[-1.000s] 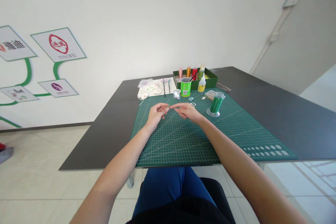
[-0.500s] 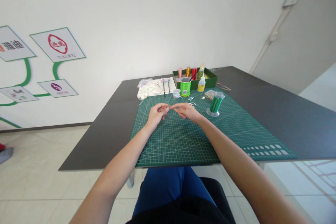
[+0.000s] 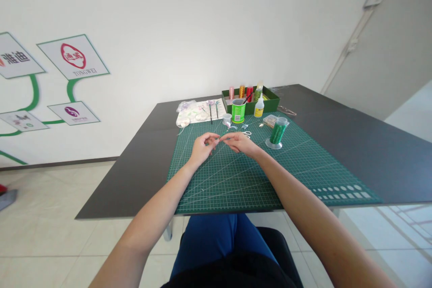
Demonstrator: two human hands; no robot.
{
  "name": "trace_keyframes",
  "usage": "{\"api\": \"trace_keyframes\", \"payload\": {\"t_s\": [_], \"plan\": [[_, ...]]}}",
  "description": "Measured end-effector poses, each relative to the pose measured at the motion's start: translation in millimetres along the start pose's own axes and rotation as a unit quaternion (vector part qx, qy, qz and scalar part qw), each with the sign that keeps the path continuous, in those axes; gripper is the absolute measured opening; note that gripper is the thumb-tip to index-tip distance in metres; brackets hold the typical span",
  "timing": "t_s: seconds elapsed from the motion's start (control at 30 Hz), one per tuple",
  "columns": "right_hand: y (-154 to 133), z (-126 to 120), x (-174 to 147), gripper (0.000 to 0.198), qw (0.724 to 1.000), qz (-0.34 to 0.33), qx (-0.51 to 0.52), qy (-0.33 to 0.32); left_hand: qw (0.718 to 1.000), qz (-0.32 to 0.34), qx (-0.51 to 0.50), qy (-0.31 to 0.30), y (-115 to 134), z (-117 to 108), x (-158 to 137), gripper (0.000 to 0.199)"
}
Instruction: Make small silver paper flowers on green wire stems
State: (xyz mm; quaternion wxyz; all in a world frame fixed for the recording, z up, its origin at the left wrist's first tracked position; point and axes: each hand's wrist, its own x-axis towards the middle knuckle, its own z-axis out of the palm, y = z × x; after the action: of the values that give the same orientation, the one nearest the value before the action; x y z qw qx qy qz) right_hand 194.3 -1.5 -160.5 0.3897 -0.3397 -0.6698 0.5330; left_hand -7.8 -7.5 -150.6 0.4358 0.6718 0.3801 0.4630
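My left hand (image 3: 204,147) is closed in a pinch above the green cutting mat (image 3: 222,184). Fingertip to fingertip with it, my right hand (image 3: 240,142) pinches too. Whatever lies between the fingertips is thin and tiny, too small to name; a pale blue-white piece shows just beyond them. White-handled scissors (image 3: 247,134) lie partly hidden behind my right hand. To the right of that hand stands a spool of green thread (image 3: 278,131) on a clear round base.
A green tray (image 3: 270,107) with several thread spools stands at the back, behind a green tin (image 3: 238,111) and a glue bottle (image 3: 259,107). Left of them, a white cloth (image 3: 199,116) bears small flower pieces. Pliers (image 3: 286,110) and a clear box (image 3: 270,121) lie to the right.
Both hands' fingertips have drawn closer together, and my right index finger has bent from a straighter reach into a pinch. The pale piece now shows beyond the fingertips.
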Motion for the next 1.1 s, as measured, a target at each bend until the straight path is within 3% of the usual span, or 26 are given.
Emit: {"api": "trace_keyframes", "payload": {"t_s": [1.1], "plan": [[-7.6, 3.1, -1.7, 0.041, 0.995, 0.019, -0.094, -0.012, 0.998, -0.032, -0.047, 0.030, -6.1, -0.4, 2.2, 0.033]]}}
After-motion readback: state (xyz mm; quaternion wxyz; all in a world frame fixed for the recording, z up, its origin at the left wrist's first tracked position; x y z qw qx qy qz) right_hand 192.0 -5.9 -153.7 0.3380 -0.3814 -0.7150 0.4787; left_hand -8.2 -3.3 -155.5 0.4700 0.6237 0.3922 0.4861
